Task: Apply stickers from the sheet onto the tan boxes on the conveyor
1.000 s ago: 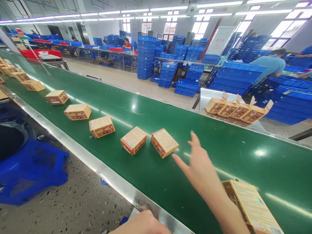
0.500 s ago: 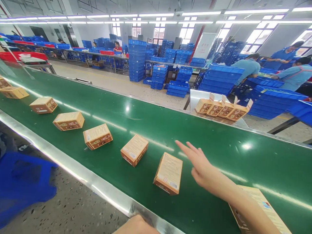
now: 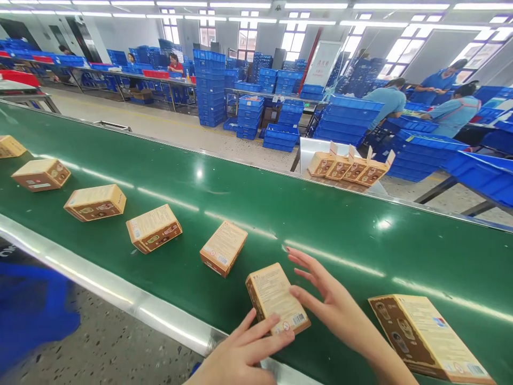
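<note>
both hands closing on a carton at the belt's near edge

head view: the left hand [image 3: 240, 355] lays spread fingers on the near end of a small tan cardboard carton [image 3: 276, 298] lying flat on the green conveyor belt [image 3: 360, 240], by its steel edge rail [image 3: 120, 297]. the right hand [image 3: 332, 307] sits just beside the carton's right side, fingers apart, gripping nothing. judged step: gathering the carton; a firm hold calls for both hands to close on its sides. a larger brown-and-tan box [image 3: 428, 337] lies to the right. more cartons [image 3: 154, 228] trail off to the left. stacked blue plastic crates [image 3: 210, 88] stand beyond; contents hidden.
</note>
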The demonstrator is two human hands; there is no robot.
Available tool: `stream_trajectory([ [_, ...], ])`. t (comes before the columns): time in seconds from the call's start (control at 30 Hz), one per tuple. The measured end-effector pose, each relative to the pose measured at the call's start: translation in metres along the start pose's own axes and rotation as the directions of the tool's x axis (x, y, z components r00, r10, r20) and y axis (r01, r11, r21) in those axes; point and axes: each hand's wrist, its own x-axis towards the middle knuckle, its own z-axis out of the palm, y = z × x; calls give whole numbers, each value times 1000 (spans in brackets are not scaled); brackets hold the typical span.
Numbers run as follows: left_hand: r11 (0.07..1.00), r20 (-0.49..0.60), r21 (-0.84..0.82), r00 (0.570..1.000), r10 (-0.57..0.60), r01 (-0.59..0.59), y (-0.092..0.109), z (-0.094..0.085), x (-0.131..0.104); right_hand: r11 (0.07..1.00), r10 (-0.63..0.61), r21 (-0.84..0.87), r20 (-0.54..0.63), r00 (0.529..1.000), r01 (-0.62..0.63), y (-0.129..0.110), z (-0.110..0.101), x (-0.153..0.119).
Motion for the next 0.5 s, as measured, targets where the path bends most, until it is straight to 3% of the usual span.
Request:
stream_trajectory([
  [0.1, 1000, 30, 14, 999, 17, -17, 9, -6, 8, 973, 207, 136, -146, 967, -187, 0, -1, -12],
  [0.2, 1000, 38, -11, 999, 18, -18, 16, -9, 17, 925, 348, 197, -91, 933, -326, -7, 0, -19],
  [0.5, 996, 10, -56, 998, 66, -65, 23, 2, 33, 894, 426, 210, -122, 896, -397, -1, -7, -28],
])
